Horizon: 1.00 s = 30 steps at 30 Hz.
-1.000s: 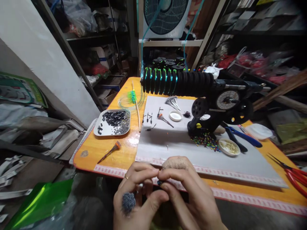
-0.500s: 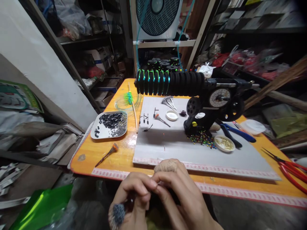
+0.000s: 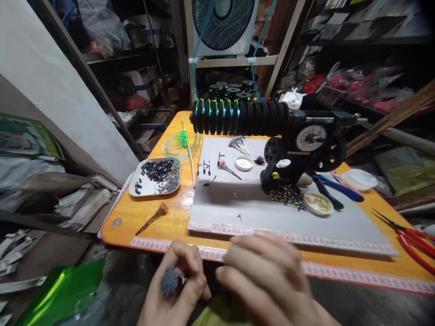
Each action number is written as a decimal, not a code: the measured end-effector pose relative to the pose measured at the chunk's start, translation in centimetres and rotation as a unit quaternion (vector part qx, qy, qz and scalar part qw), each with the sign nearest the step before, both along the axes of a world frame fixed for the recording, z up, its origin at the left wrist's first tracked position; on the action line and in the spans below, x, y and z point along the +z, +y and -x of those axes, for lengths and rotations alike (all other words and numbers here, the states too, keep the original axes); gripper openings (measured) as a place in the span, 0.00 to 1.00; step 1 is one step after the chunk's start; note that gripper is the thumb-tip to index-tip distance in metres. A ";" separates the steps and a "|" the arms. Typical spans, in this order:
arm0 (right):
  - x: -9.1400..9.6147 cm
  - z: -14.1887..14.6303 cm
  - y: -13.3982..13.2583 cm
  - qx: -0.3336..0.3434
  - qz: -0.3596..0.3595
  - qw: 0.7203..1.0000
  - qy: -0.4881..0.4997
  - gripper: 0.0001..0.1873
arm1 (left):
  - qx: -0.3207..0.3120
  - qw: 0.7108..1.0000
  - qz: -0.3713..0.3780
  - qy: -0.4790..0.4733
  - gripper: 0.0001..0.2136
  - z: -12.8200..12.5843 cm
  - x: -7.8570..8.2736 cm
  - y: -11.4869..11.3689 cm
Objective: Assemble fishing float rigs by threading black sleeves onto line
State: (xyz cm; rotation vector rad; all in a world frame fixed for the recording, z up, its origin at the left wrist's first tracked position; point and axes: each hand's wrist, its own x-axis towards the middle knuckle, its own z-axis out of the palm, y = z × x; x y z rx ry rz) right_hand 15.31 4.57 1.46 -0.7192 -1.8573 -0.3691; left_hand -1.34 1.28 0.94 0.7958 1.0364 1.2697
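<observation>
Your left hand (image 3: 186, 296) curled around grey tufted bundle (image 3: 169, 282), tufted end showing beside thumb; likely light, springy, easily splayed, best held below tuft. Your right hand (image 3: 267, 274), near left, blurred; can't tell if holding anything.

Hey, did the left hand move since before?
Yes, the left hand shifted a little left, judged against the pale board's near left corner.

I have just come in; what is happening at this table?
A person's left hand has a grey-tipped bundle in its grip. The right hand is blurred beside it; whether it holds anything is unclear. Ahead, a black geared machine stands on a white board, and a tray of small black pieces sits on the orange table.
</observation>
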 end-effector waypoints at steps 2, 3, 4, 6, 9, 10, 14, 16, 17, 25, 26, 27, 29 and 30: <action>1.6 -0.9 0.2 -0.004 0.059 0.998 -0.014 0.06 | 0.019 0.995 -0.002 0.093 0.10 0.5 0.1 0.5; 2.2 -1.2 0.3 0.019 0.098 0.995 -0.016 0.07 | 0.033 0.989 -0.015 0.140 0.10 0.7 0.1 0.7; 2.6 -1.3 0.4 0.047 0.125 0.991 0.002 0.09 | 0.044 0.982 -0.036 0.180 0.09 0.9 0.2 0.9; 2.6 -1.1 0.7 0.090 0.191 0.976 0.044 0.11 | 0.054 0.969 -0.089 0.225 0.09 0.8 0.2 1.2; 1.4 -0.2 0.6 0.119 0.261 0.955 0.079 0.12 | 0.057 0.970 -0.127 0.201 0.15 -0.2 0.0 1.3; 1.0 0.0 0.5 0.125 0.274 0.950 0.082 0.12 | 0.065 0.973 -0.127 0.179 0.19 -0.7 -0.2 1.3; 0.2 0.3 -0.1 0.130 0.299 0.941 0.092 0.12 | 0.123 0.970 -0.156 0.137 0.15 -2.2 -0.6 1.2; 0.1 0.2 -0.2 0.130 0.312 0.937 0.090 0.12 | 0.156 0.958 -0.179 0.160 0.06 -2.5 -0.6 1.3; 0.1 0.2 -0.2 0.132 0.321 0.934 0.090 0.12 | 0.173 0.951 -0.189 0.175 0.03 -2.6 -0.7 1.4; 0.0 0.5 -0.4 0.155 0.352 0.919 0.082 0.09 | 0.169 0.964 -0.207 -0.017 0.08 -3.9 -0.9 0.6; -0.1 0.5 -0.4 0.155 0.338 0.926 0.069 0.09 | 0.153 0.969 -0.186 -0.051 0.08 -4.0 -0.9 0.5; -0.1 0.4 -0.3 0.152 0.315 0.935 0.053 0.08 | 0.136 0.974 -0.163 -0.074 0.08 -3.9 -0.8 0.3; -0.2 0.4 -0.2 0.130 0.249 0.960 0.011 0.08 | 0.100 0.983 -0.119 -0.098 0.09 -3.4 -0.8 0.2; -0.2 0.3 0.0 0.111 0.212 0.971 -0.010 0.10 | 0.081 0.986 -0.100 -0.104 0.09 -3.0 -0.7 0.1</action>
